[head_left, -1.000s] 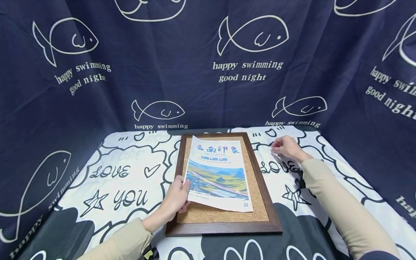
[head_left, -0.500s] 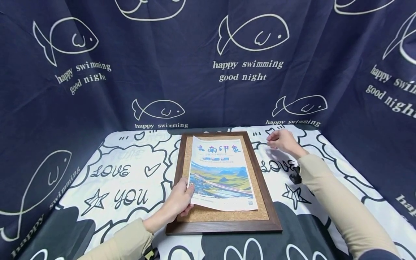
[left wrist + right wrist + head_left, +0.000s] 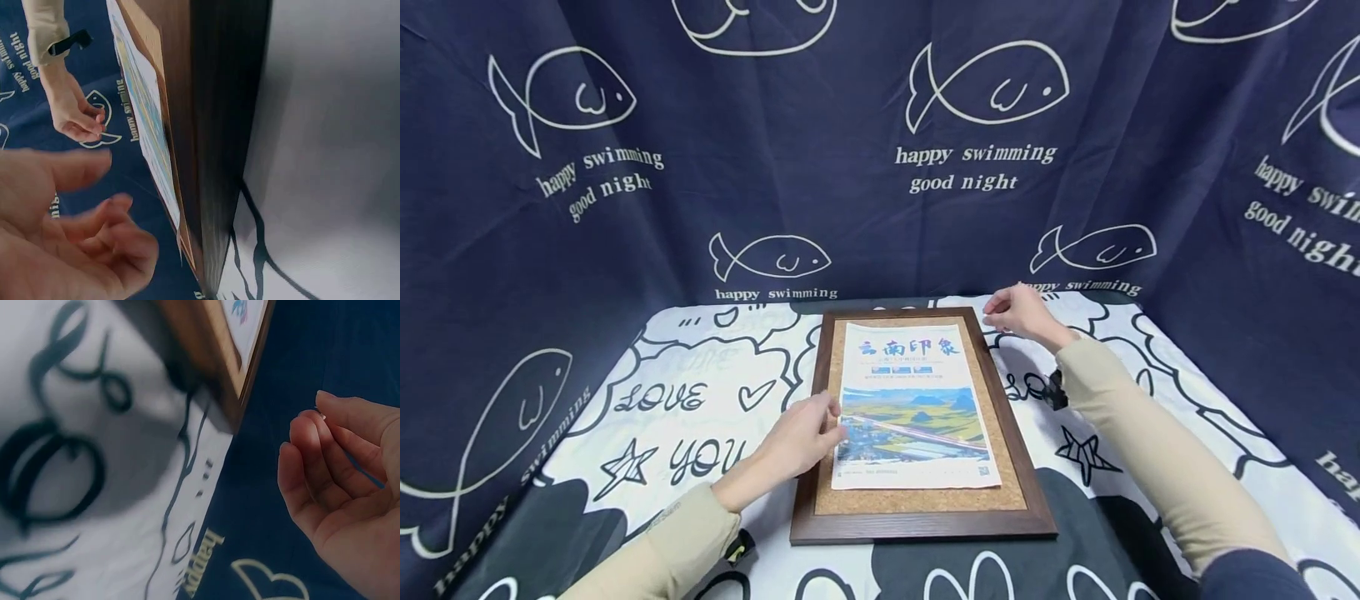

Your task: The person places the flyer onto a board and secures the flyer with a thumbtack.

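A colourful poster (image 3: 913, 400) lies flat on a cork board in a dark wooden frame (image 3: 925, 525) at the middle of the table. My left hand (image 3: 829, 421) hovers at the poster's left edge, its fingers loosely curled and holding nothing, as the left wrist view (image 3: 106, 206) also shows. My right hand (image 3: 994, 310) is just off the frame's far right corner. In the right wrist view its thumb and forefinger (image 3: 315, 412) pinch a tiny pale thing, too small to identify. The frame corner (image 3: 212, 356) lies to that hand's left.
A white and black cloth (image 3: 685, 417) printed with "LOVE YOU", hearts and stars covers the table. Dark blue curtains (image 3: 775, 167) with fish outlines close in the back and both sides.
The left hand lowered the raised poster flat onto the cork and let go. The right hand moved left and farther back, toward the frame's far right corner.
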Available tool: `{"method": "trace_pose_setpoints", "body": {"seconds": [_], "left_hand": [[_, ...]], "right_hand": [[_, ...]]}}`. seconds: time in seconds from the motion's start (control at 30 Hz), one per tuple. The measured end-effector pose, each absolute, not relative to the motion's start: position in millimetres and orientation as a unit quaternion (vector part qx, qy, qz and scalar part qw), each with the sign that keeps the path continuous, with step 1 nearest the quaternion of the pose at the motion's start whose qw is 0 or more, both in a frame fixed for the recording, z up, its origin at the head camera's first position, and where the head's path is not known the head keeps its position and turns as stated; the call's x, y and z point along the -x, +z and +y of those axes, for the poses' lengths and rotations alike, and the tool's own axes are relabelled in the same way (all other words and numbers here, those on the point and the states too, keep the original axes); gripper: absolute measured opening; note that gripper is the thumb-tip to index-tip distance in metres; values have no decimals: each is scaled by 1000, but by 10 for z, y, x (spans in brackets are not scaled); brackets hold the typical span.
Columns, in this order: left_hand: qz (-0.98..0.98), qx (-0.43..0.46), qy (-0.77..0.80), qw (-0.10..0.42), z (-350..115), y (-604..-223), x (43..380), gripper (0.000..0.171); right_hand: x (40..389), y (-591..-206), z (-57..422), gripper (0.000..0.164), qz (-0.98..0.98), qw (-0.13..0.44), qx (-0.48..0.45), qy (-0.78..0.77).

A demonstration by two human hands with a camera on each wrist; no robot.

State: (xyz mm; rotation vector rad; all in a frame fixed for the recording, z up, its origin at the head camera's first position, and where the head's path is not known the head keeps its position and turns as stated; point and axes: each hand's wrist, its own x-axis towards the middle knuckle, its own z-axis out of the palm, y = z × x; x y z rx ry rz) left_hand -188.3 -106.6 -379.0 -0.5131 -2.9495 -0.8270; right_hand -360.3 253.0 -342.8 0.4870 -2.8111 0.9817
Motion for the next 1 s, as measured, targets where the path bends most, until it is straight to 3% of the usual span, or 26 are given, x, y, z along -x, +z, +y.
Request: {"method": "trace_pose_setpoints", "body": {"seconds": [0.2, 0.37, 1.0], "left_hand": [[-940, 291, -179, -11, -1086, -3866, 1971, 55], [-929, 331, -160, -49, -1082, -3949, 2003, 70], [-924, 343, -148, -77, -1039, -4001, 1957, 67]], "right_hand": [[3762, -3425, 2156, 8, -933, 59, -170, 313], [3859, -3404, 1822, 5, -941, 73, -182, 274], [4042, -3692, 1223, 5, -956, 41, -155, 244]]}}
